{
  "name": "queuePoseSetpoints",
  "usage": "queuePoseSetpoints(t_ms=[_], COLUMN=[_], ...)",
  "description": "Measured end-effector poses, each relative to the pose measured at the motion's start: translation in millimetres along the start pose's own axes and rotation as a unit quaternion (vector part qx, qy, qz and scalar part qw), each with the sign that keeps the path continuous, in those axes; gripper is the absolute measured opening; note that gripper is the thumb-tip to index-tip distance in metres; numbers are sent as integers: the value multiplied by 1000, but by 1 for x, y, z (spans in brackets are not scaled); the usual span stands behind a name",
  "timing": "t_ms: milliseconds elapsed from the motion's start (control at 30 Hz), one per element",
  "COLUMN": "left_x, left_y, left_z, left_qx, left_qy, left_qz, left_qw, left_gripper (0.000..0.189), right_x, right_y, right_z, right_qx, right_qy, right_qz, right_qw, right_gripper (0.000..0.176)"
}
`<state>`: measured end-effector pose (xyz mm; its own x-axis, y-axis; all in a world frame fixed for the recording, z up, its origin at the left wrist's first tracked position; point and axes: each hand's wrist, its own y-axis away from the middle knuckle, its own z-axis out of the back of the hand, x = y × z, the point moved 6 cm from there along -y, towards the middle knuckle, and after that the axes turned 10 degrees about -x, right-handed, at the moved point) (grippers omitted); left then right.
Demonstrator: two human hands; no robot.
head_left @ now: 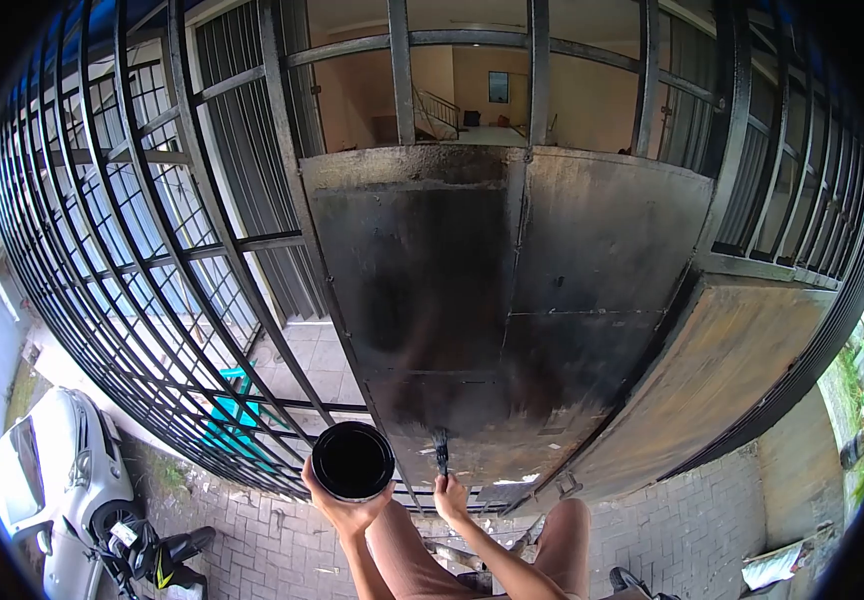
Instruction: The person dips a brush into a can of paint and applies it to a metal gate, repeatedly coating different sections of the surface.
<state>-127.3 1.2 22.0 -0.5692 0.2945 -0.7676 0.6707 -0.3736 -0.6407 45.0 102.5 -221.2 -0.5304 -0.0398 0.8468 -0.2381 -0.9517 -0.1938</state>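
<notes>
My left hand (350, 508) is wrapped round a round can of black paint (352, 461), held upright beside the gate with its open top facing me. In my right hand (450, 498) is a paintbrush (441, 452), gripped by the handle. Its dark bristles point up against the lower part of the metal gate panel (452, 290). Black covers much of that panel, while its lower strip shows patchy brown and grey. My fingers partly hide the brush handle.
Black bars (152, 220) run left of the panel, with a teal plastic stool (235, 415) behind them. A brownish panel (722, 370) angles off to the right. A white car (62, 460) and a motorcycle (157, 560) stand lower left on paving (262, 540).
</notes>
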Motion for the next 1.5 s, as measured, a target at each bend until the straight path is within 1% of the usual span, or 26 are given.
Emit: queuePoseSetpoints(t_ms=[67, 100, 133, 167, 200, 233, 333, 433, 533, 633, 733, 833, 933, 967, 1000, 1067, 1167, 1267, 1300, 1400, 1500], left_x=[2, 4, 5, 7, 7, 7, 6, 2, -4, -6, -6, -7, -10, -10, -11, -10, -13, -16, -17, -23, -25], left_y=[1, 1, 2, 2, 3, 3, 4, 4, 4, 3, 6, 5, 7, 6, 7, 9, 10, 10, 10, 15, 14], left_z=[1, 1, 1, 1, 0, -1, -3, -7, -11, -14, -16, -18, -18, -18, -18, -20, -25, -29, -32, -34, -39], left_qx=[1, 2, 3, 4, 4, 8, 18, 18, 19, 27, 33, 31, 34, 35, 36, 34, 43, 47, 47, 66, 68], left_qy=[2, 4, 5, 6, 7, 6, 5, 14, 17, 24, 26, 29, 26, 32, 37, 33, 44, 48, 48, 54, 64], left_qz=[6, 9, 12, 14, 16, 15, 13, 4, -4, -3, 1, 0, 2, 1, 3, -3, -10, -20, -23, -14, -16], left_qw=[1000, 1000, 1000, 1000, 1000, 1000, 1000, 1000, 1000, 999, 999, 999, 999, 999, 999, 999, 998, 998, 997, 996, 996], left_gripper=[99, 99, 99, 99, 99, 101, 104, 102, 98, 97, 97, 98, 98, 98, 98, 98, 98, 98, 98, 98, 98], right_x=[-36, -49, -35, 3, 28, 29, 97, 133, 110, 71, 41, -6, -47, -71, -99, -56, -10, 40, 55, 73, 66], right_y=[6, 5, 3, -5, -13, -24, -37, -32, -33, -42, -39, -27, -5, -1, 0, -18, -45, -46, -46, -38, -31], right_z=[-17, -23, -12, 14, 29, 25, 75, 107, 102, 86, 73, 51, 50, 43, 33, 62, 76, 104, 117, 137, 141], right_qx=[67, 63, 71, 79, 87, 84, 54, 46, -17, -54, -64, -88, -36, -11, -15, 0, 18, 11, 2, -13, -27], right_qy=[-14, -38, -72, -106, -141, -224, -238, -239, -159, -105, -72, -57, 20, -29, -47, -120, -249, -249, -208, -174, -163], right_qz=[-133, -161, -182, -202, -221, -214, -123, -49, 59, 77, 83, 64, -53, -156, -220, -227, -210, -170, -136, -68, 3], right_qw=[989, 984, 978, 970, 961, 947, 962, 969, 985, 990, 992, 992, 998, 987, 974, 967, 945, 953, 969, 982, 986], right_gripper=[31, 34, 34, 34, 35, 34, 31, 27, 23, 21, 21, 25, 27, 31, 32, 32, 29, 30, 28, 28, 28])
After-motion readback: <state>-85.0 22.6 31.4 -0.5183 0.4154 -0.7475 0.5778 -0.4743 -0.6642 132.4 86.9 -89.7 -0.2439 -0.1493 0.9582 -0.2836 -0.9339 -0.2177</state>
